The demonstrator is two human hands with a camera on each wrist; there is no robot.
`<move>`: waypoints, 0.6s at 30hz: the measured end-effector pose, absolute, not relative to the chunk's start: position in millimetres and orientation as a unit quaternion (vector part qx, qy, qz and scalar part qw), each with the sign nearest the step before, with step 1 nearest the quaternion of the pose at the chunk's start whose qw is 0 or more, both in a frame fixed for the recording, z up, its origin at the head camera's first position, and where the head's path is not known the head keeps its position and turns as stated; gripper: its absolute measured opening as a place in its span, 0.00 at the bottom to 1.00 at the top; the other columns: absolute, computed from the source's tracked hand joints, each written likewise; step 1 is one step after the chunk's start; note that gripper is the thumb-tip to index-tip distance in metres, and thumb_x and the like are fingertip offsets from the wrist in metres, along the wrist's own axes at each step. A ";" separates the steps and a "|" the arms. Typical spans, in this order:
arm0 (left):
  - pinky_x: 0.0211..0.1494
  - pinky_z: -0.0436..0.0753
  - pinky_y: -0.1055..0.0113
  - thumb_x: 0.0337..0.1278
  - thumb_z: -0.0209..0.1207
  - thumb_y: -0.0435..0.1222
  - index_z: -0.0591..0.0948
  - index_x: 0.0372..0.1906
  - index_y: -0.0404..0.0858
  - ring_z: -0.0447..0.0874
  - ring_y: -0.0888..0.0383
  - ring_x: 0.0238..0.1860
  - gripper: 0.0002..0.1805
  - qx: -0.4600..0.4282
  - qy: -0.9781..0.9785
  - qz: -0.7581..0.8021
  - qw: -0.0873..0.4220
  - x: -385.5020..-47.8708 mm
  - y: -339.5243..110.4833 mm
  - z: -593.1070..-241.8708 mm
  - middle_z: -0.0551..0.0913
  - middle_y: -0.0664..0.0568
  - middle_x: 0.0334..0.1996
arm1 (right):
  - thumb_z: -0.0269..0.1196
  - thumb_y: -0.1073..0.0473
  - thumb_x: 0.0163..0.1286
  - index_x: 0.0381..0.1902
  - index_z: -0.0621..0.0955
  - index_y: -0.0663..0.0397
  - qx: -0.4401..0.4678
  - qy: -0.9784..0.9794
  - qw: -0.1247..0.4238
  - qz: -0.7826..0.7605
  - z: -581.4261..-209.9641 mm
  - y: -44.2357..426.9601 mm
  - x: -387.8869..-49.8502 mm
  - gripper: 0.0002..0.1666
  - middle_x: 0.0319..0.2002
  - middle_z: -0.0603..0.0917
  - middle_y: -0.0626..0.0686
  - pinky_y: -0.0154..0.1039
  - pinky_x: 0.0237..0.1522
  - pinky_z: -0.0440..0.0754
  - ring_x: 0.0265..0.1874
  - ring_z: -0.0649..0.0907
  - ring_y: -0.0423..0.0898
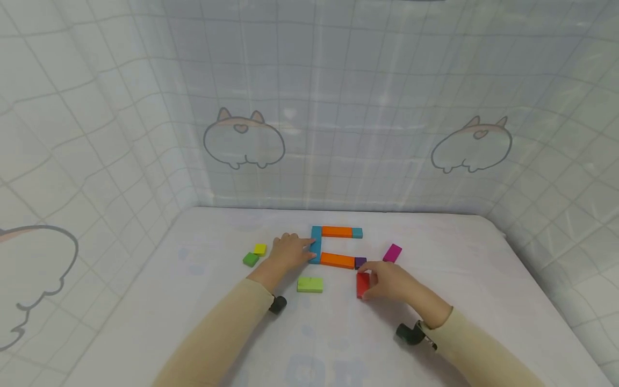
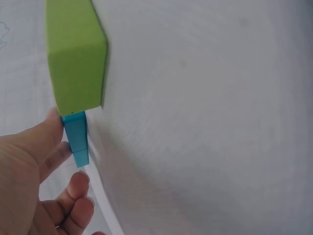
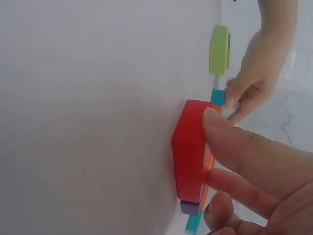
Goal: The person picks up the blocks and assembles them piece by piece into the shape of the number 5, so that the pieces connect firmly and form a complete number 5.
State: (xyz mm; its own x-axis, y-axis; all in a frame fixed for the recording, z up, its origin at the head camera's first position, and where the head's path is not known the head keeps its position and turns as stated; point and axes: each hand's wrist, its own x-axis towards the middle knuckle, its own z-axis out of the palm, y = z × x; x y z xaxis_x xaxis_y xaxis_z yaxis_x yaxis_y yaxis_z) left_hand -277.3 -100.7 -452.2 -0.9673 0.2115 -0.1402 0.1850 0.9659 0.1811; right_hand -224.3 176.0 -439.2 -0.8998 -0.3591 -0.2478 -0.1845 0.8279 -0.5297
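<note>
On the white table, a long blue block lies with two orange blocks running right from it. A small teal block ends the far orange one, a purple block the near one. My left hand touches the blue block's left side with thumb and index finger, other fingers loosely bent in the left wrist view. Below the purple block, my right hand pinches a red block between thumb and index finger. In the right wrist view the red block partly hides the purple and orange blocks.
A light green block lies nearer me, between the hands. Left of the left hand are a yellow block and a green block. A magenta block lies beyond the right hand. Patterned cloth walls surround the table.
</note>
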 end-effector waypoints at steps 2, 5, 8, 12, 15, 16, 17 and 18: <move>0.59 0.69 0.48 0.66 0.58 0.58 0.72 0.71 0.59 0.71 0.47 0.54 0.30 0.100 0.988 0.085 0.079 -277.2 -100.7 -452.3 0.78 0.45 0.57 | 0.80 0.54 0.51 0.55 0.83 0.45 -0.144 0.941 0.174 -0.252 -438.9 177.7 -226.4 0.31 0.27 0.77 0.49 0.38 0.30 0.76 0.29 0.76 0.45; 0.59 0.69 0.48 0.66 0.58 0.58 0.73 0.71 0.59 0.71 0.47 0.54 0.30 0.100 0.988 0.086 0.078 -276.9 -101.1 -452.2 0.78 0.45 0.57 | 0.80 0.55 0.52 0.55 0.84 0.44 -0.146 0.940 0.178 -0.250 -438.2 179.7 -229.2 0.31 0.29 0.77 0.49 0.38 0.31 0.76 0.31 0.76 0.46; 0.58 0.69 0.49 0.66 0.59 0.57 0.73 0.71 0.59 0.71 0.47 0.53 0.30 0.102 0.988 0.086 0.076 -276.4 -101.5 -451.7 0.78 0.45 0.56 | 0.80 0.57 0.52 0.55 0.84 0.43 -0.150 0.939 0.184 -0.250 -438.0 181.5 -231.6 0.31 0.30 0.76 0.49 0.39 0.31 0.76 0.32 0.75 0.46; 0.57 0.70 0.50 0.66 0.59 0.58 0.73 0.71 0.60 0.71 0.47 0.52 0.30 0.104 0.988 0.084 0.073 -276.6 -101.4 -451.4 0.78 0.46 0.55 | 0.79 0.57 0.52 0.55 0.85 0.41 -0.152 0.939 0.188 -0.245 -438.1 182.8 -234.2 0.31 0.32 0.76 0.49 0.39 0.32 0.77 0.34 0.75 0.46; 0.58 0.70 0.50 0.65 0.59 0.58 0.73 0.71 0.60 0.70 0.47 0.52 0.30 0.102 0.988 0.085 0.073 -276.8 -101.2 -451.4 0.78 0.45 0.55 | 0.79 0.58 0.52 0.55 0.85 0.40 -0.152 0.938 0.189 -0.246 -437.6 182.6 -235.5 0.30 0.32 0.76 0.49 0.38 0.32 0.77 0.34 0.75 0.46; 0.58 0.70 0.49 0.65 0.59 0.57 0.73 0.71 0.60 0.70 0.47 0.52 0.30 0.101 0.988 0.087 0.074 -276.7 -101.1 -451.3 0.78 0.45 0.55 | 0.79 0.58 0.52 0.55 0.85 0.40 -0.152 0.938 0.189 -0.246 -437.7 182.7 -235.6 0.30 0.32 0.76 0.49 0.38 0.32 0.77 0.34 0.75 0.46; 0.58 0.69 0.49 0.65 0.59 0.57 0.73 0.71 0.60 0.70 0.47 0.52 0.30 0.100 0.988 0.088 0.074 -276.6 -101.1 -451.4 0.78 0.45 0.55 | 0.79 0.58 0.52 0.55 0.85 0.40 -0.153 0.938 0.189 -0.246 -437.5 182.4 -235.8 0.30 0.31 0.76 0.49 0.38 0.32 0.77 0.34 0.75 0.46; 0.58 0.69 0.49 0.65 0.59 0.57 0.73 0.71 0.60 0.70 0.47 0.52 0.30 0.100 0.988 0.089 0.074 -276.5 -101.2 -451.5 0.78 0.45 0.55 | 0.79 0.58 0.52 0.55 0.85 0.40 -0.153 0.938 0.189 -0.245 -437.3 182.4 -235.8 0.30 0.31 0.76 0.50 0.39 0.32 0.77 0.34 0.75 0.46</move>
State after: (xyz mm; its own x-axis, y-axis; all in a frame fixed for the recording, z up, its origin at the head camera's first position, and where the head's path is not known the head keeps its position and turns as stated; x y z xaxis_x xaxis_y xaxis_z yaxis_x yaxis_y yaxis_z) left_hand -276.5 -101.2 -451.5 -0.9691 0.2111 -0.1276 0.1850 0.9641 0.1902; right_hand -235.8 182.4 -437.3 -0.8815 -0.3807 -0.2794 -0.1951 0.8324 -0.5187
